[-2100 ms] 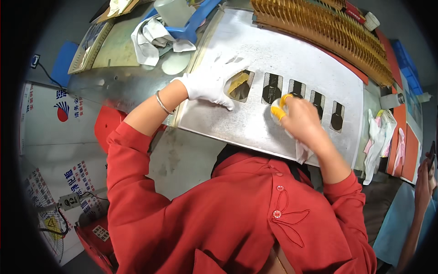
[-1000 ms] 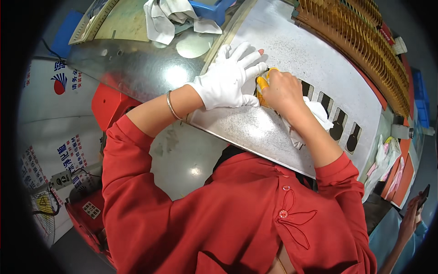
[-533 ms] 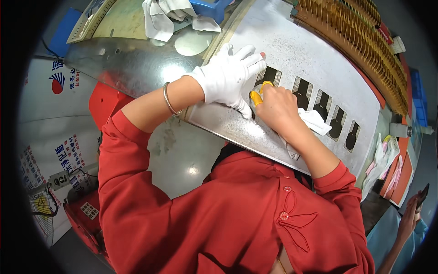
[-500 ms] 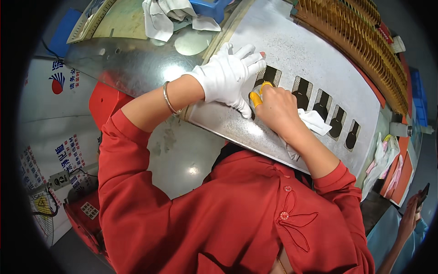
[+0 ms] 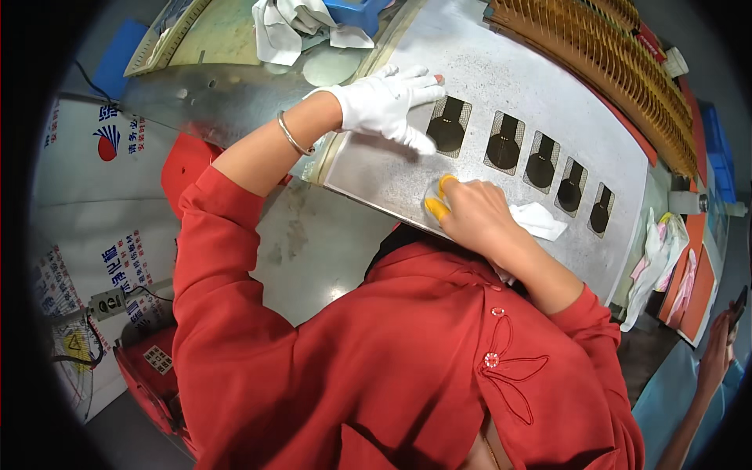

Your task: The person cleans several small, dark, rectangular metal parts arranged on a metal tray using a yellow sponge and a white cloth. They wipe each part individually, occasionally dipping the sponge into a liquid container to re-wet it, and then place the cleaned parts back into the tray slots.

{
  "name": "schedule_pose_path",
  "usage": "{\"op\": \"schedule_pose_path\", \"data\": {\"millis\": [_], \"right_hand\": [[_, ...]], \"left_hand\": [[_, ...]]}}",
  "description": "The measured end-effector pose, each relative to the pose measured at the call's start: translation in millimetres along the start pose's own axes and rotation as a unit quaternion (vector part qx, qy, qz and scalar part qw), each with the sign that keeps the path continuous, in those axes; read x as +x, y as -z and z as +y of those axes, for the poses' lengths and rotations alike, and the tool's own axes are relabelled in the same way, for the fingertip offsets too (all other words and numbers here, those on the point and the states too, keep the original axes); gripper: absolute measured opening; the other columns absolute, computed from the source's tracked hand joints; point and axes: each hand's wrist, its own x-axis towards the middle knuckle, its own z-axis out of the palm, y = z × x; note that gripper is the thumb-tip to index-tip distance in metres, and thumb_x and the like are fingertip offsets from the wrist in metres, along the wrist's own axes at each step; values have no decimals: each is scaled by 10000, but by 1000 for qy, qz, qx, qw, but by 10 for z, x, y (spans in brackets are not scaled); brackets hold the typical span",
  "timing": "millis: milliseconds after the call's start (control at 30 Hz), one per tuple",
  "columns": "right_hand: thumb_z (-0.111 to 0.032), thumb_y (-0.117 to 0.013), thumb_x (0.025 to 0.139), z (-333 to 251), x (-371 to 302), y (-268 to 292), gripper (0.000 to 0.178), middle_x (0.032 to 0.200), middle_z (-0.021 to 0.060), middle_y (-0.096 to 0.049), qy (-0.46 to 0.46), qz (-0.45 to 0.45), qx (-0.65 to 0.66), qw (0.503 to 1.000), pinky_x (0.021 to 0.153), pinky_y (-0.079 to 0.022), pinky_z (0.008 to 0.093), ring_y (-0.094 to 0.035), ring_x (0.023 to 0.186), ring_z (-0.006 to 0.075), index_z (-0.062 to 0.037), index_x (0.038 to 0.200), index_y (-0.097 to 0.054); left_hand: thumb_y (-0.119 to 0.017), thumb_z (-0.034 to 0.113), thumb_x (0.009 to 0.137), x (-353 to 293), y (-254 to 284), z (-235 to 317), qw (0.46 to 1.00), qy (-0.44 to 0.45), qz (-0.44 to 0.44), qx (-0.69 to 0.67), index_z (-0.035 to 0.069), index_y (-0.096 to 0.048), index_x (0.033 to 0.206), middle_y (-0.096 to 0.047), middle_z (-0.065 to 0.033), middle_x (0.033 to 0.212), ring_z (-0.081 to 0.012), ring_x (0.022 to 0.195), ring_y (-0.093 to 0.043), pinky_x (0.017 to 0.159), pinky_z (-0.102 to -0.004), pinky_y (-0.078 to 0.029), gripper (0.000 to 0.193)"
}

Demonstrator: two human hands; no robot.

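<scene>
On a flat light-grey plate [image 5: 376, 172] lies a row of several dark paddle-shaped pieces with meshed patterned backing. My left hand [image 5: 385, 106], in a white glove with one bare fingertip, spreads its fingers at the plate's left side. Its fingertips reach beside the leftmost dark piece [image 5: 448, 135]. My right hand [image 5: 479, 210], with yellow finger cots on two digits, is closed in a pinch near the plate's front edge. A small pale thing shows at its fingertips, too indistinct to name. By the right wrist lies a crumpled white cloth [image 5: 539, 221].
A brown rack [image 5: 603, 70] with many thin slats stands along the far right. White cloths [image 5: 290, 27] and a blue bin [image 5: 356, 14] are at the back left. Bagged rags [image 5: 654, 266] hang at the right, where another person's hand [image 5: 714, 352] holds a dark phone-like object.
My right hand has drawn back from the leftmost dark piece toward the front edge, leaving that piece uncovered. My gloved left hand has shifted slightly left, fingers still spread.
</scene>
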Motion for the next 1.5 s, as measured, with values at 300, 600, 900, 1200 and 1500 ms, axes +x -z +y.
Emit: {"op": "schedule_pose_path", "data": {"millis": [300, 600, 900, 1200, 1500], "right_hand": [[-140, -629, 772, 808, -1380, 322, 155, 630, 17, -523, -144, 57, 344, 926, 534, -401, 255, -483, 563, 94, -12, 752, -544], [-121, -612, 808, 1379, -1941, -19, 98, 645, -53, -482, -201, 179, 537, 800, 481, -327, 183, -425, 550, 22, -51, 782, -547], [-106, -608, 803, 1561, -1967, -106, 93, 693, -39, -497, -131, 164, 601, 771, 499, -339, 178, -439, 581, 27, -43, 816, -541], [-56, -569, 799, 1570, -1980, -76, 49, 718, -24, -510, -106, 148, 604, 776, 540, -351, 186, -444, 620, 34, -30, 824, -536], [-34, -560, 809, 1570, -1992, -36, 31, 714, 1, -541, -98, 147, 599, 781, 538, -380, 201, -481, 609, 51, -16, 814, -535]], "left_hand": [[-352, 459, 912, 431, 291, 473, 933, 110, -26, -343, 124, -271, 1384, -218, -89, 1448, -237, 1322, -234, 1078, -323, -212, 584], [-340, 547, 871, 691, 372, 602, 958, 105, -82, -255, 82, -277, 1370, -253, -132, 1420, -269, 1309, -253, 1062, -340, -247, 685], [-336, 725, 766, 1094, 227, 835, 963, 101, -54, -244, 6, -242, 1361, -246, -232, 1386, -325, 1308, -235, 1058, -434, -230, 939], [-428, 652, 789, 1392, 322, 1125, 959, 42, -61, -275, 6, -283, 1334, -321, -212, 1343, -305, 1238, -327, 1021, -371, -286, 858], [-385, 809, 664, 1773, 350, 1450, 968, 27, -96, -229, -28, -280, 1332, -289, -270, 1349, -380, 1271, -279, 1036, -437, -267, 1076]]}}
